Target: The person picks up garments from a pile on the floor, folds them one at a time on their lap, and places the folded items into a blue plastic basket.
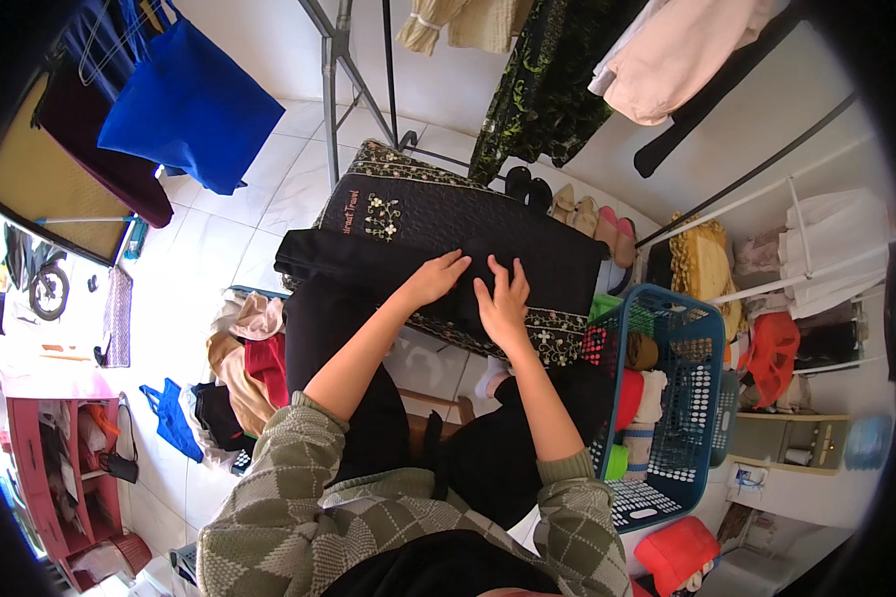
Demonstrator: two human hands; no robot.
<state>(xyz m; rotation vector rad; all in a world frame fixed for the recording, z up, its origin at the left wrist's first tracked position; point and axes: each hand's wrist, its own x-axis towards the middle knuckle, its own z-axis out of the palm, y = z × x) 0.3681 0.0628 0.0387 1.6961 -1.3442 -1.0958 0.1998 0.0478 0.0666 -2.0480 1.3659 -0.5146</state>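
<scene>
A black garment [545,261] lies spread and partly folded across a low surface in front of me. Under it is a dark quilted cloth [433,195] with floral embroidered borders and some writing. My left hand [439,277] rests on the garment near its middle, fingers stretched out and its thumb side partly hidden. Just to the right, my right hand [505,298] touches the same fabric with fingers spread. A thick folded part [328,257] of the black cloth reaches the left end of the surface.
A blue plastic basket [705,373] holding rolled clothes stands at my right. Piled clothes [257,351] lie at my left. Beyond the surface, several shoes [575,209] line the floor below hanging clothes [545,82]. A blue bag [194,104] hangs at upper left, beside a metal rack frame [332,82].
</scene>
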